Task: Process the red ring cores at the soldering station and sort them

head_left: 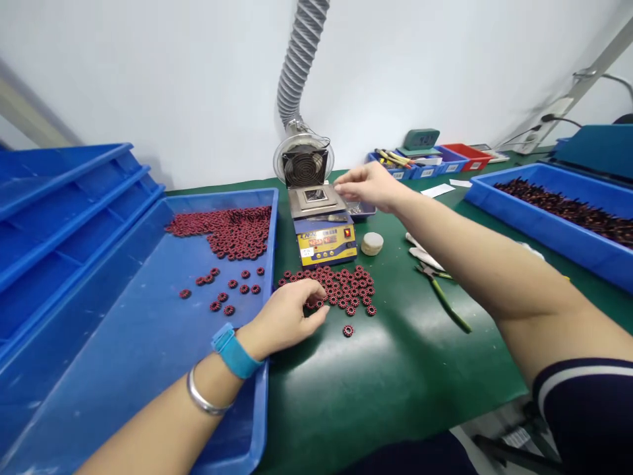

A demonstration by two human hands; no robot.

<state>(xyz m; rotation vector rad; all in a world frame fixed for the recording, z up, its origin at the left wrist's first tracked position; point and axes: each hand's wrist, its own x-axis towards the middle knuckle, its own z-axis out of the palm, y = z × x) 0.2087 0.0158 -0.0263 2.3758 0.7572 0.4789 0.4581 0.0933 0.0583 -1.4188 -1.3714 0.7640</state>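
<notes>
My left hand, with a blue wrist strap and a silver bangle, reaches over the near left side of a pile of small red and black ring-shaped cores. Its fingers are curled, with a gap between thumb and forefinger, and no core shows between them. My right hand is at the right edge of the solder pot's top, fingertips pinched together; whatever they hold is too small to make out. The solder pot has a yellow front with a lit display and a square, shiny molten-looking well. One core lies apart, nearer me.
On the left is a large blue tray holding many more cores, beside stacked blue trays. A fan with a grey duct stands behind the pot. Right lie a round whitish tub, green-handled cutters and another blue tray.
</notes>
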